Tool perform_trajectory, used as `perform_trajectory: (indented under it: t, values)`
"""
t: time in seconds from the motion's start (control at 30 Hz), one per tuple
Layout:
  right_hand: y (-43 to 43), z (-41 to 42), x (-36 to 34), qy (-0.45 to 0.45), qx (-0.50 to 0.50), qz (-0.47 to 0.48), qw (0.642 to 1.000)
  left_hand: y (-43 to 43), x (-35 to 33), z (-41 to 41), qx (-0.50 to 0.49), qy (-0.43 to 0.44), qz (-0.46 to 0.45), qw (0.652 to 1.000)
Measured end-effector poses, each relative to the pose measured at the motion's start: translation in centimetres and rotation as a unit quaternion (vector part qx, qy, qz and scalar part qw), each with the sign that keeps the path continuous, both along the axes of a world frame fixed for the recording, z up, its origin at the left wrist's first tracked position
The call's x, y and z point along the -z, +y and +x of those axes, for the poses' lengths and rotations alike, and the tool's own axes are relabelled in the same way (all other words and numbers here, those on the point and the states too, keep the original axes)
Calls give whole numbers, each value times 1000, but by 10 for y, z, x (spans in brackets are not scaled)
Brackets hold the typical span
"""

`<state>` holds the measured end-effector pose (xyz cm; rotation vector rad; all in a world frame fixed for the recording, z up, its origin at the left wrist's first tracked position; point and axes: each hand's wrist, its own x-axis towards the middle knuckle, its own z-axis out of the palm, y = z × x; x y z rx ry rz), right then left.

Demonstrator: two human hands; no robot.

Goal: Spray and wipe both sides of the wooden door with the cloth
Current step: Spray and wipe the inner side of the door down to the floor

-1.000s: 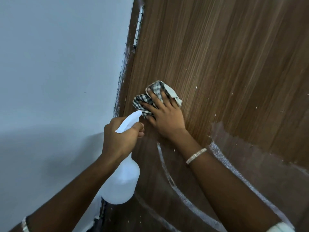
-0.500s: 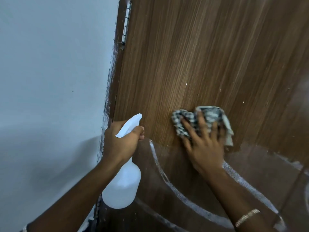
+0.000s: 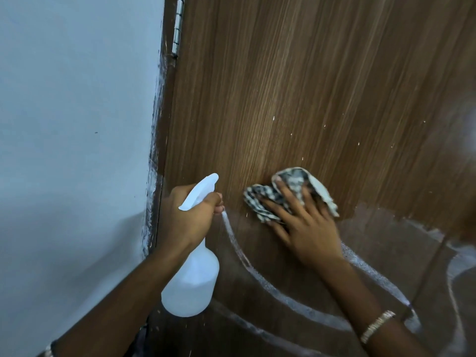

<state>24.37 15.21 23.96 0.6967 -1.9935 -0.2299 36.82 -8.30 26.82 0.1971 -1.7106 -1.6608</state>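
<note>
The wooden door [image 3: 296, 86] fills the right of the view, its grain running up and down. Its lower part is darker and wet, with white curved streaks. My right hand [image 3: 306, 228] presses a crumpled black-and-white checked cloth [image 3: 288, 191] flat against the door with straight fingers, at the border of the wet area. My left hand [image 3: 188, 217] grips the neck of a white spray bottle [image 3: 193, 282] just left of the cloth, its nozzle near the door's surface.
A pale blue-grey wall [image 3: 72, 124] stands on the left. A metal hinge [image 3: 177, 24] runs along the door's left edge near the top. White smears mark the frame edge [image 3: 154, 155].
My right hand has swept the cloth from the hinge side to the right across the door, then back a little to the left. The left hand with the bottle has stayed put.
</note>
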Motion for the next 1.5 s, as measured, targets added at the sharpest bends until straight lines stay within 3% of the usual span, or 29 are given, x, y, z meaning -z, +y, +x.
perform_trajectory:
  t: [0.2, 0.33, 0.63, 1.03, 1.2, 1.5]
  values:
    - [86, 33, 26, -17, 73, -47, 996, 6, 7, -5, 31, -14, 12, 999]
    - [56, 32, 17, -39, 75, -32, 996, 12, 3, -11, 39, -12, 3, 999]
    - [-56, -17, -47, -19, -72, 117, 990, 37, -15, -14, 34, 20, -38, 998]
    - [153, 56, -5, -16, 89, 2, 996, 58, -15, -22, 82, 15, -24, 996]
    - [110, 47, -1, -15, 107, -43, 993, 63, -13, -20, 96, 12, -21, 995]
    - [-20, -2, -58, -6, -19, 49, 999, 66, -17, -21, 67, 18, -43, 997]
